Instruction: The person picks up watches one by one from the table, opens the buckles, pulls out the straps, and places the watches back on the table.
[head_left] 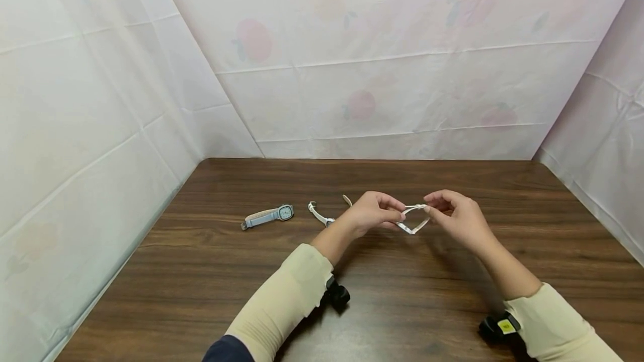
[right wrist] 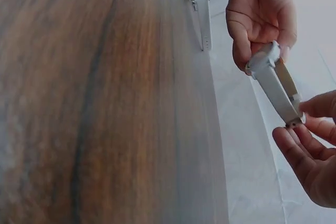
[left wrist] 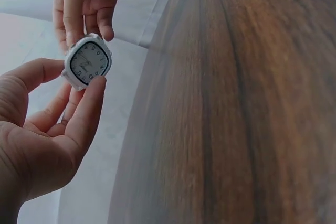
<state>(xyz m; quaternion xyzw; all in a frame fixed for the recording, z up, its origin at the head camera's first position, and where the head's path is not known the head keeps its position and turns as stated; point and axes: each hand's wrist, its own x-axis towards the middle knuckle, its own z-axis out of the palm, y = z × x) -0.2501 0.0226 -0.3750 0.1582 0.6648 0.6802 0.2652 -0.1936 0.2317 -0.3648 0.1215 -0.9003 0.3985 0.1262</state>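
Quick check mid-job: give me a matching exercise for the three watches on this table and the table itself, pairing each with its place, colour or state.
Things:
1. white watch
2. blue-strap watch
3. second white watch
4. table

Descriptions:
A. dark brown wood grain
B. lies farthest to the left on the table
C. held up between the left hand and the right hand
D. lies on the table just left of the left hand

Pairs: 1-C, 2-B, 3-D, 4-A
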